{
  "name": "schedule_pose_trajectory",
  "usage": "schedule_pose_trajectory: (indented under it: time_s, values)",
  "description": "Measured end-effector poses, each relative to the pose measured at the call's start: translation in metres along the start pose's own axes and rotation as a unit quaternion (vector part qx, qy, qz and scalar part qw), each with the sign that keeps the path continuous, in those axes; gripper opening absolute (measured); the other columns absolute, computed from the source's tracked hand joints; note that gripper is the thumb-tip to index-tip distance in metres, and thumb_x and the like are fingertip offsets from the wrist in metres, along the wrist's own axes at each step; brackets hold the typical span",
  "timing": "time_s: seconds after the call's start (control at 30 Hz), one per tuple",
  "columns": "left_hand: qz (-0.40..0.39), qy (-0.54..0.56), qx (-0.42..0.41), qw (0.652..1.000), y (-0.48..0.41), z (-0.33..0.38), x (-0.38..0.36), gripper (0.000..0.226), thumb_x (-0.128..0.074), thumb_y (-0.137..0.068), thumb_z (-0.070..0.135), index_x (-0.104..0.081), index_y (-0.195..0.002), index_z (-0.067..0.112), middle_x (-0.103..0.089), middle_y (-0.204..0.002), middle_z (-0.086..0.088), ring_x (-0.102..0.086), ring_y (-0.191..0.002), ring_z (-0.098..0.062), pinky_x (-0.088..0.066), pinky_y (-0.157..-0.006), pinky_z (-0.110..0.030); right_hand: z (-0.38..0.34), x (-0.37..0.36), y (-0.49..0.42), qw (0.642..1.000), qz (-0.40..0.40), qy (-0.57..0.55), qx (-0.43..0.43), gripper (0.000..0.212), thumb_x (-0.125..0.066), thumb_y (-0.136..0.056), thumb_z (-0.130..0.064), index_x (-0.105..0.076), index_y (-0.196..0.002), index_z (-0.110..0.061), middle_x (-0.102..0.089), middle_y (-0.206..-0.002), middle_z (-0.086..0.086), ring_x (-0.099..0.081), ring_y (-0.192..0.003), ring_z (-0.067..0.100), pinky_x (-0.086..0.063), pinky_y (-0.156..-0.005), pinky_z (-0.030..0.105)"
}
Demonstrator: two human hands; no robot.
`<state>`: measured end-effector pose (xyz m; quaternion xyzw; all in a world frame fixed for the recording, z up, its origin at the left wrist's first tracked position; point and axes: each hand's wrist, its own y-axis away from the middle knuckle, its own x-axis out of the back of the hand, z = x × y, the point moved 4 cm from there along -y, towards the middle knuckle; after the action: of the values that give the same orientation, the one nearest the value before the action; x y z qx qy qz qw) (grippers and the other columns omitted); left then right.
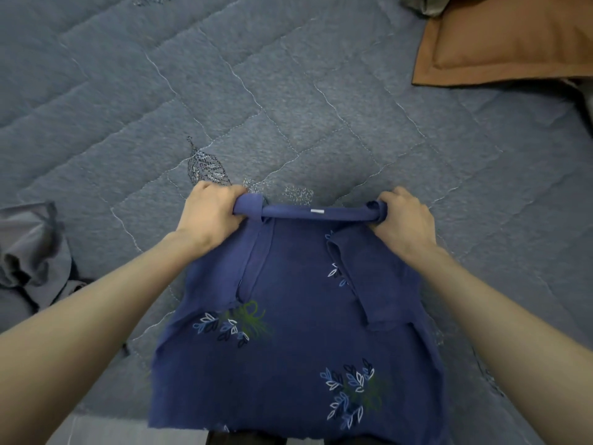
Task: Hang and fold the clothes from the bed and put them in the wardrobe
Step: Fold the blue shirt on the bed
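Observation:
A dark blue shirt (298, 342) with leaf prints lies on the blue quilted bed (288, 107), partly folded, its sleeves turned inward over the body. My left hand (210, 211) grips the far left corner of its top edge. My right hand (406, 220) grips the far right corner. The top edge is stretched taut between both hands, a small white label showing at its middle. The shirt's lower part hangs off the near bed edge toward me.
A crumpled grey garment (32, 252) lies at the left edge of the bed. A brown pillow (510, 36) sits at the far right, with grey-green cloth (423, 4) behind it.

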<state>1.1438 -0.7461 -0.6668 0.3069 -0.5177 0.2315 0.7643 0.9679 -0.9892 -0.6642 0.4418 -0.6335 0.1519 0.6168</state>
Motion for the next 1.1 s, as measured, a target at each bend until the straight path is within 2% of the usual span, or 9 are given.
schedule_pose_trajectory:
  time_s: [0.23, 0.37, 0.5, 0.57, 0.63, 0.73, 0.83, 0.97, 1.1]
  values:
    - [0.018, 0.009, -0.117, 0.993, 0.065, 0.026, 0.005, 0.041, -0.066, -0.063, -0.003, -0.063, -0.102, 0.013, -0.070, -0.088, -0.006, -0.066, -0.088, -0.027, -0.030, -0.095, -0.034, 0.008, 0.012, 0.067, 0.994, 0.092, -0.026, 0.045, 0.009, -0.062, -0.080, -0.007, -0.056, -0.085, -0.011, -0.058, -0.084, 0.003, -0.050, -0.084, 0.030, -0.031, -0.060, 0.033]
    - [-0.031, -0.069, -0.144, 0.987, 0.118, 0.030, -0.013, 0.054, -0.070, -0.065, 0.000, -0.063, -0.117, 0.011, -0.069, -0.084, -0.007, -0.067, -0.082, -0.028, -0.036, -0.097, -0.038, 0.014, 0.001, 0.125, 0.980, 0.118, 0.106, 0.120, 0.019, -0.073, -0.067, -0.002, -0.059, -0.077, -0.009, -0.059, -0.070, 0.008, -0.051, -0.077, 0.033, -0.020, -0.066, 0.035]
    - [-0.109, -0.124, -0.153, 0.974, 0.169, 0.035, -0.033, 0.072, -0.079, -0.055, 0.001, -0.064, -0.125, 0.013, -0.064, -0.075, -0.008, -0.061, -0.055, -0.030, -0.050, -0.058, -0.036, 0.026, -0.028, 0.171, 0.969, -0.023, 0.222, 0.101, 0.031, -0.069, -0.071, -0.015, -0.060, -0.101, -0.015, -0.067, -0.085, 0.006, -0.056, -0.093, 0.032, -0.024, -0.076, 0.039]
    - [-0.139, -0.114, -0.149, 0.972, 0.188, 0.035, -0.040, 0.069, -0.076, -0.061, 0.001, -0.064, -0.127, 0.019, -0.062, -0.075, -0.007, -0.060, -0.055, -0.029, -0.050, -0.062, -0.036, 0.035, -0.045, 0.191, 0.959, -0.128, 0.244, 0.070, 0.031, -0.057, -0.084, -0.028, -0.051, -0.114, -0.023, -0.066, -0.102, 0.000, -0.058, -0.102, 0.027, -0.025, -0.085, 0.038]
    - [-0.166, -0.116, -0.167, 0.965, 0.201, 0.034, -0.045, 0.058, -0.077, -0.064, 0.012, -0.067, -0.120, 0.026, -0.061, -0.079, -0.002, -0.062, -0.066, -0.027, -0.049, -0.079, -0.038, 0.044, -0.053, 0.205, 0.957, -0.191, 0.214, 0.045, 0.027, -0.051, -0.087, -0.027, -0.050, -0.114, -0.026, -0.065, -0.110, -0.002, -0.061, -0.104, 0.024, -0.028, -0.089, 0.035]
    - [-0.155, -0.088, -0.192, 0.965, 0.213, 0.036, -0.041, 0.031, -0.085, -0.056, 0.042, -0.075, -0.082, 0.029, -0.057, -0.076, 0.004, -0.060, -0.068, -0.020, -0.048, -0.083, -0.044, 0.051, -0.056, 0.220, 0.957, -0.233, 0.168, 0.023, 0.029, -0.051, -0.085, -0.024, -0.056, -0.113, -0.030, -0.061, -0.114, -0.003, -0.059, -0.108, 0.023, -0.035, -0.093, 0.033]
    - [-0.109, -0.034, -0.154, 0.981, 0.210, 0.038, -0.035, 0.041, -0.058, -0.072, 0.066, -0.071, -0.066, 0.028, -0.054, -0.085, 0.005, -0.056, -0.075, -0.018, -0.041, -0.086, -0.040, 0.046, -0.046, 0.223, 0.983, -0.139, 0.115, 0.017, 0.024, -0.052, -0.087, -0.025, -0.060, -0.109, -0.027, -0.057, -0.112, -0.002, -0.054, -0.108, 0.023, -0.041, -0.085, 0.033]
    - [-0.023, -0.021, -0.096, 0.995, 0.181, 0.044, -0.029, 0.034, -0.046, -0.093, 0.038, -0.070, -0.106, 0.016, -0.058, -0.118, -0.008, -0.057, -0.099, -0.032, -0.043, -0.084, -0.043, 0.031, -0.034, 0.204, 0.999, -0.028, -0.010, 0.024, 0.035, -0.055, -0.088, -0.016, -0.053, -0.123, -0.019, -0.046, -0.127, 0.003, -0.049, -0.111, 0.029, -0.047, -0.076, 0.039]
    - [-0.053, -0.037, 0.003, 0.998, 0.148, 0.038, -0.038, 0.044, -0.049, -0.098, 0.019, -0.044, -0.140, 0.012, -0.041, -0.144, -0.011, -0.045, -0.112, -0.039, -0.040, -0.091, -0.048, 0.019, -0.039, 0.164, 0.996, -0.047, -0.077, 0.005, 0.057, -0.055, -0.090, -0.013, -0.036, -0.143, -0.019, -0.027, -0.149, 0.003, -0.051, -0.116, 0.033, -0.049, -0.084, 0.044]
